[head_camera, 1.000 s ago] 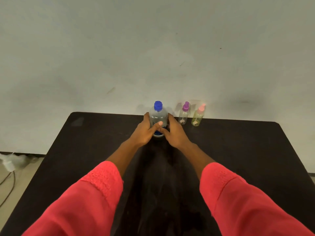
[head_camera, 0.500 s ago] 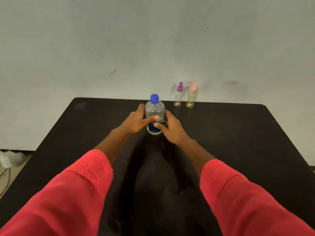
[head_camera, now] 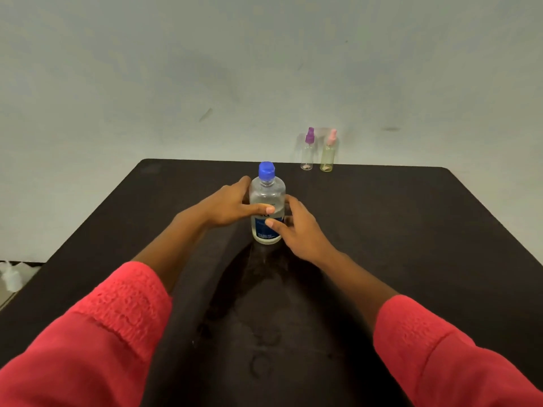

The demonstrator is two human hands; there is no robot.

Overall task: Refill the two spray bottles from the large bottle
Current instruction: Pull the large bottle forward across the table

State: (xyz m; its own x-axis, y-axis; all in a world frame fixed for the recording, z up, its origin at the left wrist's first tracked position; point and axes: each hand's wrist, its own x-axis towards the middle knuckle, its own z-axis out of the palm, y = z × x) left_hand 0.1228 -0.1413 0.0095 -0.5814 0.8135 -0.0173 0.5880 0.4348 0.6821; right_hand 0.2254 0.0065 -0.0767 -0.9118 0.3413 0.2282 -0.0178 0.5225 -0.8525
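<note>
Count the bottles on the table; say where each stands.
3. The large bottle stands central on the table, gripped by the left hand and right hand. The purple-topped spray bottle and pink-topped spray bottle stand side by side at its far edge. None looks hidden.

A clear glossy plastic large bottle with a blue plastic cap (head_camera: 266, 207) stands on a matt black worktop (head_camera: 396, 230); coarse-knit red cloth sleeves (head_camera: 117, 333) frame a smooth, scuffed pale wall (head_camera: 205, 69).
</note>
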